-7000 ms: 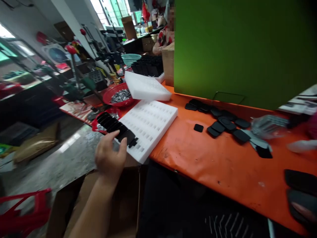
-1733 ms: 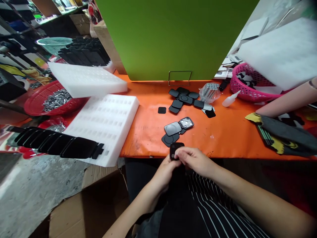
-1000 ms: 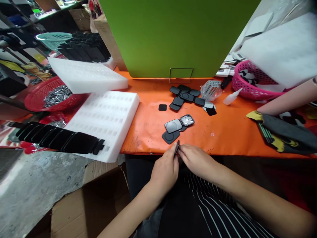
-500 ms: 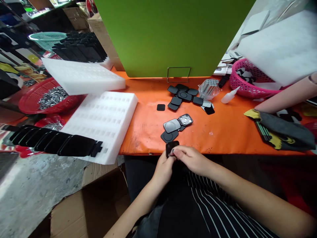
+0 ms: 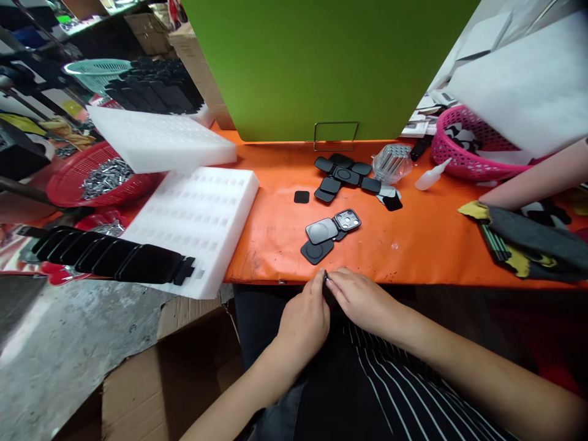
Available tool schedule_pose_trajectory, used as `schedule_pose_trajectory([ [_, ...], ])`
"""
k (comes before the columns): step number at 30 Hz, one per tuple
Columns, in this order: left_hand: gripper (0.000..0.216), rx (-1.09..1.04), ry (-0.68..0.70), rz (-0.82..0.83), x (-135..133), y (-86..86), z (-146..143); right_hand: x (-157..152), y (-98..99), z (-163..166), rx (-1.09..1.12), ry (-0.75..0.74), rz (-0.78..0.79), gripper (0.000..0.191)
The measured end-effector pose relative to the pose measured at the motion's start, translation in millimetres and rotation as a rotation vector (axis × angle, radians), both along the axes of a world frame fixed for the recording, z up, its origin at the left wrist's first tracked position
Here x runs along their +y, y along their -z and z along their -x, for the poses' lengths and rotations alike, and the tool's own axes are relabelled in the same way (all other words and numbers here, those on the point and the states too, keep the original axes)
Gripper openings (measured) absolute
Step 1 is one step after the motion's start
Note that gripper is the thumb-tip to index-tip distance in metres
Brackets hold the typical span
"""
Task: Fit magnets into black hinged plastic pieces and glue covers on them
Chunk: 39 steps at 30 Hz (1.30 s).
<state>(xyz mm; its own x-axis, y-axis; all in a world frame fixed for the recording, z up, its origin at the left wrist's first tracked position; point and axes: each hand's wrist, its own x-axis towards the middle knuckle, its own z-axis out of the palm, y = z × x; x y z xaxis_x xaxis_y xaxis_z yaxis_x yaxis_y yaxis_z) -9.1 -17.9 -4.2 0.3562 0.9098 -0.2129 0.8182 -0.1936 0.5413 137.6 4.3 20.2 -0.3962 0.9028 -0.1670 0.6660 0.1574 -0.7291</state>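
Both my hands meet at the table's front edge, over my lap. Between them is a small black plate [image 5: 326, 283], seen nearly edge-on and mostly covered by fingers. My left hand [image 5: 304, 315] is closed on its left side, and my right hand [image 5: 361, 300] pinches it from the right. Just beyond my fingers lies a dark rounded pad with a ring mark [image 5: 316, 251]. Resting partly on it is a folding grey piece [image 5: 321, 231], joined to a square frame with round silver inserts [image 5: 348, 220]. A single black square [image 5: 301, 196] lies farther back.
Several black folding pieces [image 5: 344, 176] are piled before the green board [image 5: 331, 73]. A bag of metal pins [image 5: 392, 163], a white dropper bottle [image 5: 432, 176] and a pink basket [image 5: 487, 168] stand right. White foam trays [image 5: 193, 226] and a red basket of metal parts [image 5: 64, 193] are left.
The black plate has turned from showing its flat face to nearly edge-on. My left hand has rolled over, its back now facing up. The view has shifted slightly.
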Motion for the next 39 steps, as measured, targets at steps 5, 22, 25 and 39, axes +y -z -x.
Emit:
schedule_pose_trajectory([
  [5,0.049,-0.021,0.01,-0.014,-4.8,2.6,-1.7,-0.4,0.3,2.3,0.09,0.069,0.08,0.023],
  [22,0.026,-0.76,-0.401,0.139,8.6,-1.2,6.5,3.4,8.5,-5.8,0.623,0.196,0.637,0.035],
  [25,0.027,-0.637,-0.298,0.001,4.9,-8.0,4.8,4.3,4.5,-4.3,0.548,0.154,0.552,0.039],
  [39,0.036,-0.321,0.041,-0.147,-7.8,-13.7,10.8,-4.4,8.1,-7.7,0.826,0.301,0.945,0.035],
])
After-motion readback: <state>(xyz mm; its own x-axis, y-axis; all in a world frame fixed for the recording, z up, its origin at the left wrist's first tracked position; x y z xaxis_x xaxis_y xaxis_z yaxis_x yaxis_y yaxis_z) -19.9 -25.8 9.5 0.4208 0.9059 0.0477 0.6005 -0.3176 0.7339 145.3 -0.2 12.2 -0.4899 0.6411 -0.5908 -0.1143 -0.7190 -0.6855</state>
